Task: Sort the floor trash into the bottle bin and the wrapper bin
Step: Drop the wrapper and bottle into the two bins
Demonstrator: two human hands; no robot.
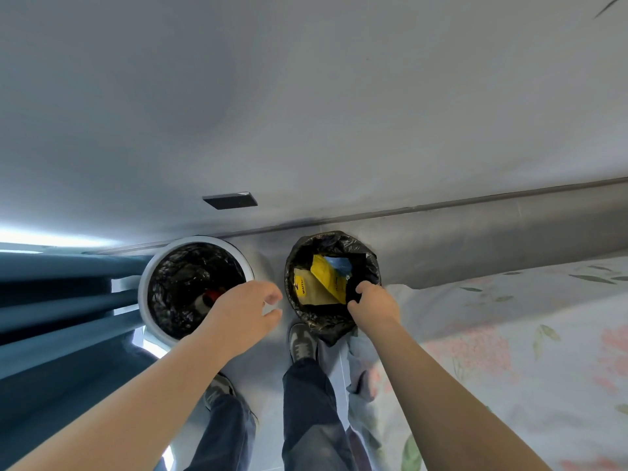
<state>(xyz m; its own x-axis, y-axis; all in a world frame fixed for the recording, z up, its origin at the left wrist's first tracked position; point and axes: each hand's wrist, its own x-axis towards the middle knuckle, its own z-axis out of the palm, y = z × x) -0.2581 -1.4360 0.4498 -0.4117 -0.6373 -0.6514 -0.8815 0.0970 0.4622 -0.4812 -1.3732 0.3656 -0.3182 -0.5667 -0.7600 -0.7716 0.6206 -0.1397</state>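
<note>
Yellow crumpled wrappers (326, 278) in the black-lined wrapper bin (334, 236)

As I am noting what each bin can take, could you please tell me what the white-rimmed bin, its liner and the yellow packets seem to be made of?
White-rimmed bin: likely smooth plastic, going by its even matte rim. Liner: thin glossy black plastic film, crinkled with bright glints. Yellow packets: probably printed plastic or coated paper; flat, creased, faint sheen.
</note>
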